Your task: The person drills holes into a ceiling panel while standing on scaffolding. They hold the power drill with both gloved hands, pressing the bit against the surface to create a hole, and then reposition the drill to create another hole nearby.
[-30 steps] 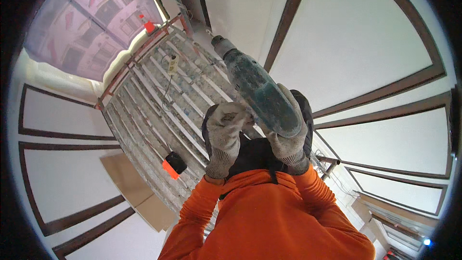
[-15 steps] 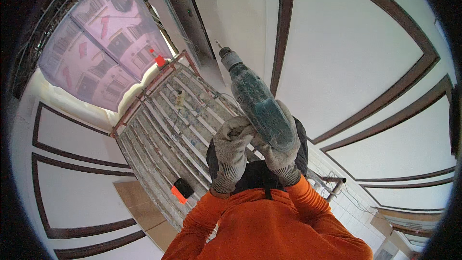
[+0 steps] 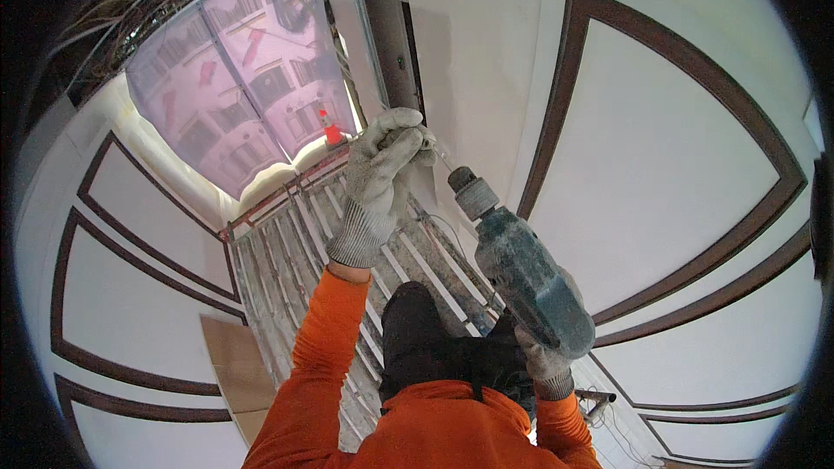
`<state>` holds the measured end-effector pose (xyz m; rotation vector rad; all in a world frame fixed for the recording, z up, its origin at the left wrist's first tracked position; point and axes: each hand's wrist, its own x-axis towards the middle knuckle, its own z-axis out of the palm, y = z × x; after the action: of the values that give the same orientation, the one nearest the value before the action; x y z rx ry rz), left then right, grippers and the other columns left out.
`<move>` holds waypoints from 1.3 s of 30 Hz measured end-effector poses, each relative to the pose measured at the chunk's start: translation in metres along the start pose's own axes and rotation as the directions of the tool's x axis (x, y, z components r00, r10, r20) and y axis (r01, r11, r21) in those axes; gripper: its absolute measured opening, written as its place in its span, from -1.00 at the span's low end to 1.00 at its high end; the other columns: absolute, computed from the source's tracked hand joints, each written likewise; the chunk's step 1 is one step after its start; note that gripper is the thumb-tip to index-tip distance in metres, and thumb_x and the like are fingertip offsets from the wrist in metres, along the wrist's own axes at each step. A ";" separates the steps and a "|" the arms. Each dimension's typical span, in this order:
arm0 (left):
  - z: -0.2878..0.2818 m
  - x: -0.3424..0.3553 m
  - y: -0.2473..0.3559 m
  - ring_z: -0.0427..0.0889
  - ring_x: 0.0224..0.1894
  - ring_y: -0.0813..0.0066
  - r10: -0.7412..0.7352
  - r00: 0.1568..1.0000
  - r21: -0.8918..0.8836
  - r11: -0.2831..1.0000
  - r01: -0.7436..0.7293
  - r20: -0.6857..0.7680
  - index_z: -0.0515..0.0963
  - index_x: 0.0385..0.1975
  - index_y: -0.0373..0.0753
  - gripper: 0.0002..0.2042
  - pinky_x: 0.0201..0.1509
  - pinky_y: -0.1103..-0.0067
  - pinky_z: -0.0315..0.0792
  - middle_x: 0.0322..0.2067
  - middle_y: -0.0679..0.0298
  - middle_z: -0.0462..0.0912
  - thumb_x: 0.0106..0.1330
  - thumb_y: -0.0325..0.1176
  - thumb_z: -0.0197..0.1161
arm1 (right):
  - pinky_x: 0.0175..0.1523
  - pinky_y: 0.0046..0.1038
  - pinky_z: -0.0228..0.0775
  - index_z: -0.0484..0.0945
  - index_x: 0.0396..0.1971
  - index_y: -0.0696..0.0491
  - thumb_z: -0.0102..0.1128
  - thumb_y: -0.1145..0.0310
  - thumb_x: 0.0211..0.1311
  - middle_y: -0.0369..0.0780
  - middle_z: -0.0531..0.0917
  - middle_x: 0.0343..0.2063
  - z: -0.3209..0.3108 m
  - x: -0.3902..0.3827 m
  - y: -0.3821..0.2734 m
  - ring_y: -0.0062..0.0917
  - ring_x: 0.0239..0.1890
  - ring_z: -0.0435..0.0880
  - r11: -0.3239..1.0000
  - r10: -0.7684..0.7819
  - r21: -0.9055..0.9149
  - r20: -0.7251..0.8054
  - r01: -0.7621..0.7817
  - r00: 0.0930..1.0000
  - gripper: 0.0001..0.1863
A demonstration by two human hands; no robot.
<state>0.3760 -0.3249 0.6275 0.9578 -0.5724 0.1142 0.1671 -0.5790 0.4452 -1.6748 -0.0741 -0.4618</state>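
Note:
A dusty dark-green power drill (image 3: pixel 526 269) points up and to the left in front of me, its chuck (image 3: pixel 473 194) carrying a thin bit (image 3: pixel 446 158). Beneath the drill's rear end, my gloved right hand (image 3: pixel 546 360) grips it; the body hides most of the fingers. My left hand (image 3: pixel 379 187), in a grey knit glove, is raised at the bit's tip. Its thumb and fingers are pinched together, and whatever they hold is too small to make out.
I am above a platform of worn slats (image 3: pixel 417 260) with a rusty rail at its far end. An orange cone (image 3: pixel 331 132) stands beside a hanging translucent sheet (image 3: pixel 234 78). White wall panels with brown trim (image 3: pixel 660 165) rise on the right. Brown board (image 3: pixel 234 365) lies left.
My left hand has left the drill's rear area and gone up to the bit's tip. The drill has shifted right and lower in view with my right hand. The view has turned.

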 end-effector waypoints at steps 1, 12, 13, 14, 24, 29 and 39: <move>0.002 0.004 0.002 0.67 -0.16 0.47 0.003 1.000 -0.006 1.000 -0.003 0.011 0.56 0.01 -0.28 -0.82 -0.04 0.52 0.59 -0.23 0.23 0.67 0.47 -0.52 0.18 | 0.22 -0.30 0.48 0.48 0.23 0.17 0.49 0.17 0.20 -0.08 0.65 0.12 -0.002 0.002 -0.006 -0.34 0.13 0.65 0.998 -0.016 -0.056 -0.005 0.016 1.000 -0.33; 0.025 0.018 0.016 0.66 -0.30 0.46 -0.018 0.993 0.152 0.988 0.000 0.114 0.58 -0.04 -0.25 -0.85 -0.21 0.50 0.63 -0.30 0.25 0.64 0.49 -0.54 0.13 | 0.19 -0.29 0.50 0.54 0.20 0.11 0.53 0.06 0.15 -0.12 0.68 0.07 -0.009 0.011 -0.003 -0.34 0.08 0.67 0.995 -0.090 -0.050 -0.038 0.088 0.995 -0.31; 0.025 0.015 0.018 0.67 -0.28 0.49 -0.051 0.995 0.132 0.990 0.040 0.085 0.58 -0.06 -0.25 -0.85 -0.18 0.53 0.62 -0.31 0.26 0.65 0.45 -0.55 0.18 | 0.20 -0.28 0.49 0.53 0.21 0.11 0.53 0.03 0.14 -0.11 0.68 0.08 -0.006 0.017 -0.021 -0.33 0.09 0.67 0.985 -0.136 -0.110 -0.050 0.129 0.989 -0.29; 0.025 0.013 0.021 0.68 -0.26 0.51 -0.083 0.995 0.115 0.990 0.076 0.062 0.58 -0.08 -0.26 -0.85 -0.15 0.55 0.60 -0.32 0.26 0.67 0.41 -0.56 0.24 | 0.21 -0.27 0.49 0.52 0.22 0.11 0.54 0.01 0.14 -0.10 0.67 0.08 -0.003 0.022 -0.040 -0.32 0.09 0.66 0.971 -0.178 -0.173 -0.064 0.165 0.982 -0.27; 0.046 0.018 0.055 0.71 -0.24 0.53 -0.060 0.995 0.228 0.973 0.041 0.076 0.59 -0.11 -0.28 -0.88 -0.23 0.61 0.64 -0.28 0.26 0.70 0.42 -0.59 0.22 | 0.36 -0.23 0.35 0.47 0.28 0.18 0.52 0.05 0.13 -0.05 0.56 0.23 0.005 0.051 -0.054 -0.24 0.30 0.52 0.928 -0.356 0.075 -0.100 0.364 0.929 -0.20; 0.053 0.029 0.063 0.70 -0.25 0.51 -0.044 0.993 0.329 0.944 0.006 0.109 0.58 -0.12 -0.30 -0.89 -0.19 0.58 0.63 -0.29 0.24 0.69 0.42 -0.59 0.22 | 0.42 -0.18 0.30 0.60 0.22 0.09 0.40 0.09 0.21 -0.05 0.57 0.27 -0.007 0.066 -0.057 -0.14 0.35 0.49 0.819 -0.555 -0.193 -0.025 0.541 0.831 -0.39; 0.058 0.028 0.085 0.68 -0.25 0.54 -0.015 0.993 0.429 0.902 -0.038 0.119 0.55 -0.17 -0.31 -0.93 -0.10 0.55 0.63 -0.31 0.26 0.67 0.42 -0.59 0.23 | 0.35 -0.19 0.36 0.44 0.31 0.10 0.51 -0.02 0.12 -0.05 0.56 0.24 -0.004 0.072 -0.059 -0.19 0.29 0.53 0.940 -0.322 -0.114 0.006 0.320 0.947 -0.17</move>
<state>0.3469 -0.3264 0.7302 1.4007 -0.6785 0.2014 0.2138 -0.5886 0.5254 -1.7785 -0.3216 -0.7340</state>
